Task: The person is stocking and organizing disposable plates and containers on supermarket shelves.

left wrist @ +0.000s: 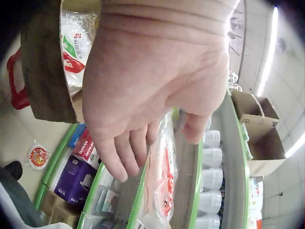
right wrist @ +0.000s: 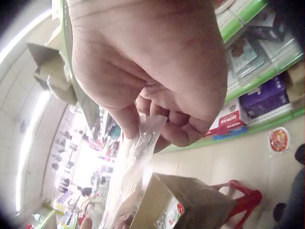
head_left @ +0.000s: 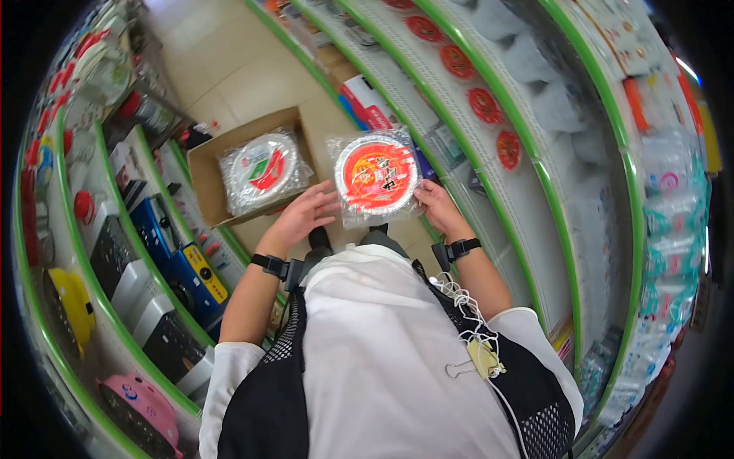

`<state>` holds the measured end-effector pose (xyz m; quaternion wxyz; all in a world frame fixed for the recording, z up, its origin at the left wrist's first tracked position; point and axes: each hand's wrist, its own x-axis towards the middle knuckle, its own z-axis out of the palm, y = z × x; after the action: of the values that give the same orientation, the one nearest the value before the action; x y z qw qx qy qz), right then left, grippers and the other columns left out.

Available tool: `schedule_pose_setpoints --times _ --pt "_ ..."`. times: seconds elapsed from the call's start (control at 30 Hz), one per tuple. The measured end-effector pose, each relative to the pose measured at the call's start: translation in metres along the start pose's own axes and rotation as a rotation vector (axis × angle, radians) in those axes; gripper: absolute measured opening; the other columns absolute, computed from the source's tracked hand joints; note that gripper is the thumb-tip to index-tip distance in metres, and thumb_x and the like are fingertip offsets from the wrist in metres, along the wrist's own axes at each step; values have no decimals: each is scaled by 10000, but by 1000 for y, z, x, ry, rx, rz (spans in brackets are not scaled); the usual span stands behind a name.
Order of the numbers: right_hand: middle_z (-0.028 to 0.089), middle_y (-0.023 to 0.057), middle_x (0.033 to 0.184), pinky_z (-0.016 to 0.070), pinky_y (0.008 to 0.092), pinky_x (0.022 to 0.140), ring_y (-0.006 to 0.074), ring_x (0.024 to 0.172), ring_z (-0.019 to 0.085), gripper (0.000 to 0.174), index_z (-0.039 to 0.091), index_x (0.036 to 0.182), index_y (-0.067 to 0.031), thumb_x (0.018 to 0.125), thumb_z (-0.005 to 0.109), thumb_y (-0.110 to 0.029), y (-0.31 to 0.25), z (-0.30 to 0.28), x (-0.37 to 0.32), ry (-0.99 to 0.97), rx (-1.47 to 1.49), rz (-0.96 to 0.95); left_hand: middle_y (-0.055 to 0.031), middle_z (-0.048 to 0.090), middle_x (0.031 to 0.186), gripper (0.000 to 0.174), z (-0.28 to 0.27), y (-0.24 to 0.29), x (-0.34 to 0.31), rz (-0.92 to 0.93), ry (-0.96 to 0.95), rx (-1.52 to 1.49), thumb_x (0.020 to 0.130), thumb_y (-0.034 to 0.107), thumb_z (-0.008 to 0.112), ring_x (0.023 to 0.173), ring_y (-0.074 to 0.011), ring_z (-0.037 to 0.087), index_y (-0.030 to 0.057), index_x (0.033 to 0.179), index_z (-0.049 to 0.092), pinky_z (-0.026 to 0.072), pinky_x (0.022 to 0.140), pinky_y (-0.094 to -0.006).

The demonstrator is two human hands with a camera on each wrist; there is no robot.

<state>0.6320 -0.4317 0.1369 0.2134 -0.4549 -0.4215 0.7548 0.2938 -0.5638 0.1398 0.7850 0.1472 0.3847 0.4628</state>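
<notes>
A clear-wrapped pack of disposable plates with a round red and orange label is held up in front of the body. My right hand pinches the edge of its wrapper between thumb and curled fingers. In the right wrist view the stacked rims of the plate pack show through the plastic. On the other side, my left hand has its fingers extended, fingertips close by the pack's left edge. The left wrist view shows the left palm with nothing in it.
A cardboard box holding another wrapped plate pack with a green and red label stands to the left. Shelves with green edges line both sides. In the left wrist view, a red-labelled pack lies on the floor.
</notes>
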Motion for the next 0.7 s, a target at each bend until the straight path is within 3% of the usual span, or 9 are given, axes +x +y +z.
schedule_pose_setpoints --times 0.1,0.23,0.3,0.4,0.53,0.6,0.7 --pt "636 -20 924 432 214 649 63 756 564 136 598 1092 -96 958 591 -109 -3 -46 -19 257 171 -109 -101 465 1466 558 16 9 8 7 -51 39 1007 353 500 1278 -231 484 122 1488 337 386 1053 -419" --pt "636 -8 926 472 251 684 86 792 575 138 581 1084 -101 951 603 -70 16 -159 -44 361 302 -212 -98 484 1445 529 24 2 30 -2 -42 51 1012 367 483 1243 -221 502 120 1464 363 406 1020 -389" --pt "630 -18 884 440 254 603 86 721 551 127 568 1064 -138 955 606 -85 17 -207 -63 520 401 -285 -97 491 1435 519 28 -7 44 -6 -38 39 1011 366 483 1234 -218 506 120 1455 374 412 1012 -383" --pt "631 -20 883 398 241 576 82 706 532 148 559 1081 -149 954 612 -93 11 -264 -99 657 507 -361 -92 504 1418 506 46 -25 64 15 4 -48 1009 367 486 1210 -209 517 120 1441 391 422 996 -371" --pt "631 -30 889 361 275 577 97 701 529 149 554 1063 -181 956 603 -91 36 -347 -128 828 681 -355 -87 516 1409 480 76 -48 91 28 83 -74 1013 363 475 1182 -198 533 123 1424 412 430 980 -366" --pt "643 -2 922 370 281 569 125 685 546 147 544 1073 -158 956 612 -101 67 -398 -130 825 723 -362 -86 522 1405 469 90 -62 102 21 129 -79 1013 362 474 1176 -194 537 123 1414 423 432 973 -364" --pt "648 -18 909 361 291 581 125 698 546 126 566 1062 -149 953 625 -171 84 -434 -131 902 659 -223 -61 550 1369 461 106 -80 112 38 133 -104 1008 357 488 1142 -186 564 120 1402 453 453 962 -361"
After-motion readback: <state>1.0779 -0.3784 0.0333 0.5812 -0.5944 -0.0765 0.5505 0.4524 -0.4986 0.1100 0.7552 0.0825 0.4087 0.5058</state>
